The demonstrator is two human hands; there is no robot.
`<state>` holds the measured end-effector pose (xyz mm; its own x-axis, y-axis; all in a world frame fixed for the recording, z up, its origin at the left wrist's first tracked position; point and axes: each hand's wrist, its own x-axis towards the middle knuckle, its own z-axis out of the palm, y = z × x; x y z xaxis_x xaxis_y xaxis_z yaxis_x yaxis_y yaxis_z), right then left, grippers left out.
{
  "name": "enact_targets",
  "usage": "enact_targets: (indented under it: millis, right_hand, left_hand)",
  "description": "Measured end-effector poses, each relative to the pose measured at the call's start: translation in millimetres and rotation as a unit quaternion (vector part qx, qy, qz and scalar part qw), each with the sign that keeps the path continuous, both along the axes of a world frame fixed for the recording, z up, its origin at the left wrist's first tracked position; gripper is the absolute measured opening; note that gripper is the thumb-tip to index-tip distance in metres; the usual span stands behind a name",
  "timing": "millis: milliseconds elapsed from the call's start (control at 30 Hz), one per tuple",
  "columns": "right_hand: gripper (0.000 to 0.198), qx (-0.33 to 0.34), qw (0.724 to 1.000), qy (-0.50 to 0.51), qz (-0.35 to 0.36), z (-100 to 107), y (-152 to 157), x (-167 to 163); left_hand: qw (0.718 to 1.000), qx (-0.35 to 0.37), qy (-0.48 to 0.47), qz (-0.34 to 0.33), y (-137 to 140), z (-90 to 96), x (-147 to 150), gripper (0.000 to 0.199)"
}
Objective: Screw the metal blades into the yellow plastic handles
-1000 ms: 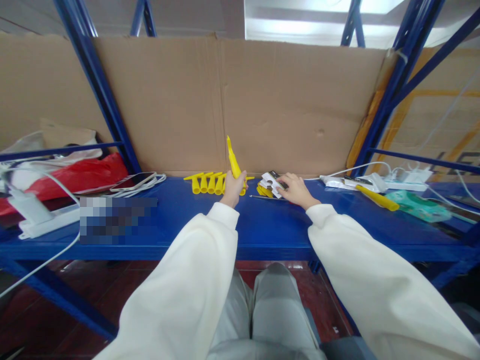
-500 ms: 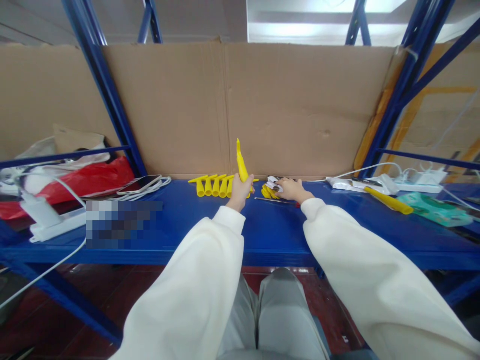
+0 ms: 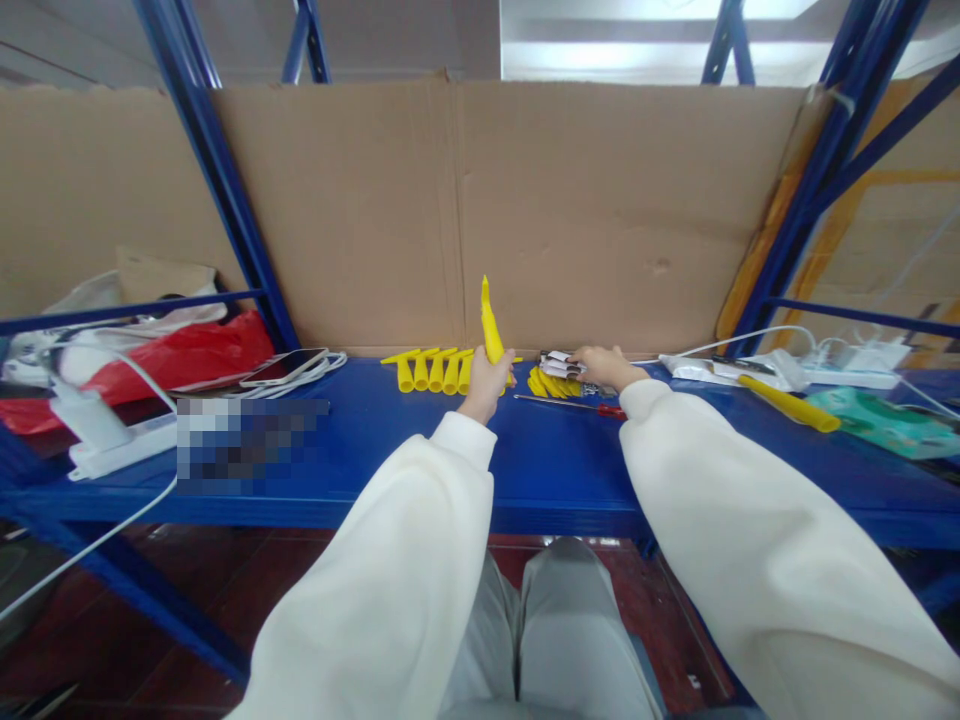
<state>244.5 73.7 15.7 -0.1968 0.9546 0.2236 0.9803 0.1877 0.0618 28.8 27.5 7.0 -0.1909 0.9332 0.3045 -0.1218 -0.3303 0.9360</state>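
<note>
My left hand (image 3: 486,384) is wrapped round the wide lower part of a yellow tapered plastic tube (image 3: 491,335), whose thin, slightly bent tip points up. Beside it on the blue shelf (image 3: 420,450) stands a row of several similar yellow tubes (image 3: 435,372) with wide round ends facing me. My right hand (image 3: 606,367) reaches down with curled fingers at a cluster of small parts; its fingertips are partly hidden. Around those fingers lie small white-and-dark pieces (image 3: 561,364), a pile of flat yellow pieces (image 3: 553,384) and some small metal bits (image 3: 596,390). A screwdriver (image 3: 570,403) with a red handle lies just in front.
Cardboard (image 3: 570,220) walls off the back. On the left are a phone (image 3: 285,367), cables, a red bag (image 3: 187,360) and a power strip (image 3: 124,445). To the right lie another yellow tube (image 3: 791,404), a green packet (image 3: 877,420) and a second power strip (image 3: 851,376).
My right hand has shifted right, off the white pieces and toward the metal bits, uncovering more of the yellow pile and the screwdriver handle. My left hand still holds the tube upright.
</note>
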Motion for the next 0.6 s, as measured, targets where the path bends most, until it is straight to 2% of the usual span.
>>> enact_targets:
  millis: [167, 400, 600]
  right_hand:
    - [0.046, 0.019, 1.000, -0.003, -0.012, -4, 7, 5]
    - [0.045, 0.031, 0.998, -0.024, -0.041, -7, 16, -4]
    - [0.036, 0.094, 0.994, -0.054, -0.024, -7, 17, -9]
  left_hand:
    - [1.000, -0.007, 0.008, 0.005, -1, 0.2, 0, 0.025]
    - [1.000, -0.013, 0.009, -0.007, -6, 0.2, 0, 0.025]
    - [0.999, -0.020, 0.029, -0.010, -11, 1.0, 0, 0.027]
